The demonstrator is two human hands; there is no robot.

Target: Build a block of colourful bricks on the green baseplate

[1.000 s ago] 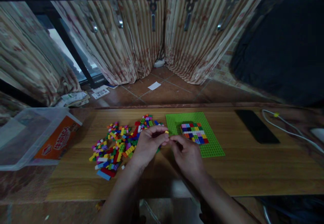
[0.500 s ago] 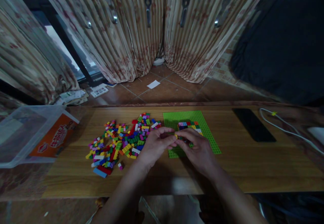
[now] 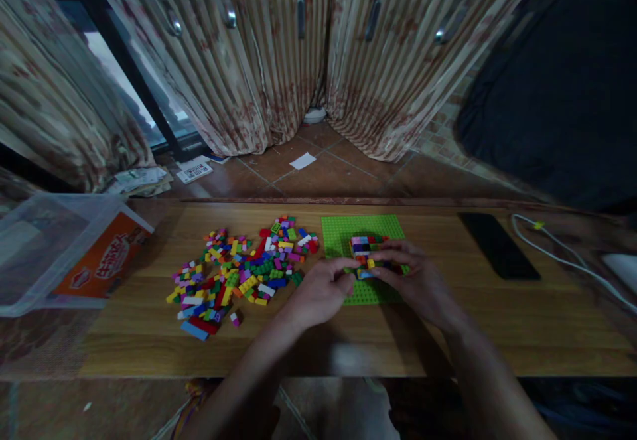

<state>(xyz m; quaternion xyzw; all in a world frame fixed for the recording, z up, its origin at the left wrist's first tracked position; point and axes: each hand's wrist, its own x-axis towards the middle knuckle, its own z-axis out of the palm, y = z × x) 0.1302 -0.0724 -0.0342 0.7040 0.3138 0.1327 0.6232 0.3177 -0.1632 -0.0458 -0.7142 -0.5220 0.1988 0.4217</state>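
Plastic bricks (image 3: 233, 274), loose, lying heaped on the bench (image 3: 497, 320); left hand (image 3: 321, 294) curling beside the green baseplate (image 3: 343, 234), grip unclear; right hand (image 3: 418, 281) pressing a yellow brick (image 3: 370, 264) onto the brick block (image 3: 365, 249); light, rigid, slippery; best pinched by its sides.

Dim, underexposed scene, weak daylight from the window (image 3: 124, 105) at left, soft shadows under the forearms, wide-angle bending at edges, corners blurred.

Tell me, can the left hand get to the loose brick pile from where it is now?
Probably yes. The left hand rests on the table just right of the loose brick pile, with only bare wood between them.
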